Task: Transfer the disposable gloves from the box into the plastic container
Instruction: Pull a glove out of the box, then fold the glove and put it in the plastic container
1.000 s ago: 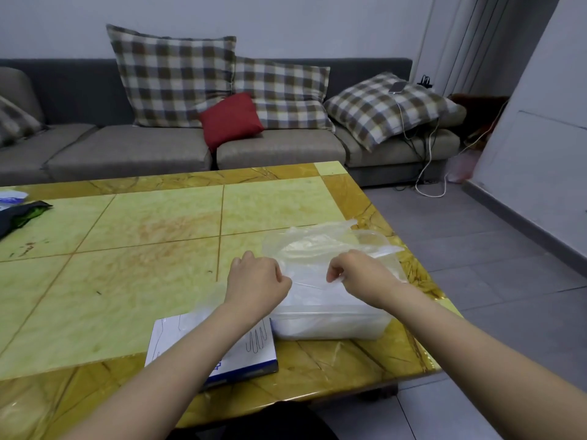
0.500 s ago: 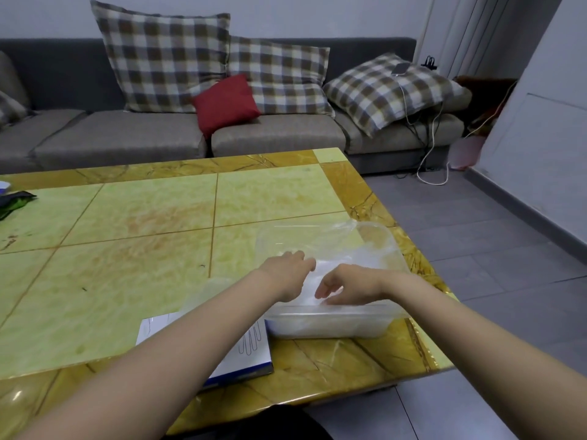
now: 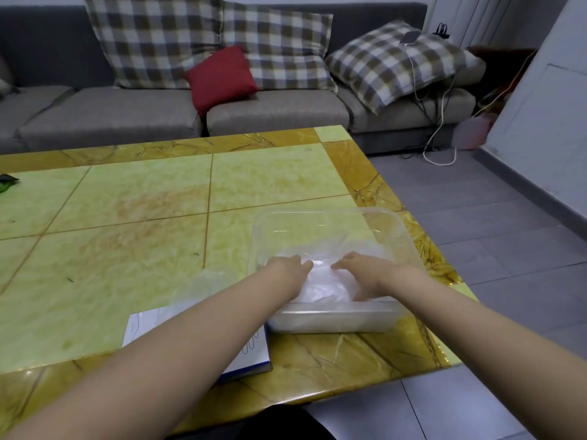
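Note:
A clear plastic container stands on the right part of the yellow tiled table. Inside it lies a crumpled pile of thin transparent disposable gloves. My left hand and my right hand are both inside the container, fingers stretched out, pressing down on the gloves. The flat white and blue glove box lies on the table left of the container, largely hidden under my left forearm. A loose clear glove lies on the box's far side.
The table's right edge runs close beside the container, with grey floor beyond. A grey sofa with checked cushions and a red cushion stands behind the table. A dark green object lies at the table's far left edge.
Both hands held the gloves up above the container a second ago. They have gone down into the container, the fingers have spread out flat, and the gloves now lie pressed inside.

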`<state>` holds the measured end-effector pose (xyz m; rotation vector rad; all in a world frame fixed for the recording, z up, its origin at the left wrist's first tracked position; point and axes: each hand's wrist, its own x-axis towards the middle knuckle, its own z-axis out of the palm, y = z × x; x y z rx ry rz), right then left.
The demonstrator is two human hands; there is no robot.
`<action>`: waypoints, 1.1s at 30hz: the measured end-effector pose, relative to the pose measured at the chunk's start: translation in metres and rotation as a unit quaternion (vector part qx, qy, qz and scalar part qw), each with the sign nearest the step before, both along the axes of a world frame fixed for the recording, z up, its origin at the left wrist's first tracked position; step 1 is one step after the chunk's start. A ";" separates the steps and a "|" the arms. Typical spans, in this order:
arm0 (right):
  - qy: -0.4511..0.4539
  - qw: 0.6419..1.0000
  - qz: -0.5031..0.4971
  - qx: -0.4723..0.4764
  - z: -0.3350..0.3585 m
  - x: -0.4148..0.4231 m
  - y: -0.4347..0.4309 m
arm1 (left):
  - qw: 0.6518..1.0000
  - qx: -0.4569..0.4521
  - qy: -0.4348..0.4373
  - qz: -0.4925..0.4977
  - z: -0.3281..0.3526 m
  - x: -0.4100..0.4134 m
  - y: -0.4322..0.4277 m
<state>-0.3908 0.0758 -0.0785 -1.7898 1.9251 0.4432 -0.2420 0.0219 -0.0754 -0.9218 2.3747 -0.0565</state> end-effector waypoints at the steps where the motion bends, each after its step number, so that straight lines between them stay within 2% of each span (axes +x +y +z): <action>1: 0.006 1.000 0.005 0.017 -0.003 -0.001 -0.002 | 1.000 0.004 0.000 0.000 0.000 0.000 0.000; 6: 0.027 0.997 0.012 0.067 0.005 0.003 -0.005 | 0.999 0.028 -0.026 0.006 0.008 0.000 0.000; 9: 0.022 0.999 -0.010 0.048 0.023 0.009 0.000 | 0.998 0.059 -0.025 0.017 0.021 0.000 0.000; 11: 0.038 0.999 -0.010 -0.009 0.038 0.017 0.005 | 0.999 0.045 0.014 0.018 0.035 0.002 0.003; 14: 0.038 0.987 -0.025 -0.157 0.057 0.037 0.010 | 0.992 -0.040 0.116 -0.004 0.056 0.015 0.007; 17: -0.032 0.944 -0.041 -0.326 0.069 0.065 0.016 | 0.956 -0.105 0.273 0.010 0.074 0.037 0.013; 19: -0.104 0.908 -0.032 -0.405 0.072 0.086 0.020 | 0.927 -0.122 0.353 0.040 0.083 0.058 0.016; 21: -0.141 0.878 0.012 -0.457 0.071 0.108 0.026 | 0.909 -0.137 0.388 0.071 0.085 0.082 0.018; 23: -0.131 0.862 0.075 -0.484 0.067 0.125 0.028 | 0.905 -0.137 0.385 0.117 0.083 0.107 0.019; 25: -0.115 0.866 0.119 -0.473 0.064 0.140 0.029 | 0.924 -0.117 0.327 0.161 0.076 0.130 0.022; 28: -0.102 0.912 0.161 -0.362 0.058 0.160 0.029 | 0.943 -0.051 0.253 0.210 0.063 0.156 0.028; 30: -0.069 0.935 0.177 -0.300 0.056 0.170 0.029 | 0.933 -0.042 0.279 0.222 0.055 0.167 0.030; 33: -0.053 0.947 0.173 -0.264 0.051 0.183 0.028 | 0.918 -0.066 0.329 0.213 0.052 0.176 0.033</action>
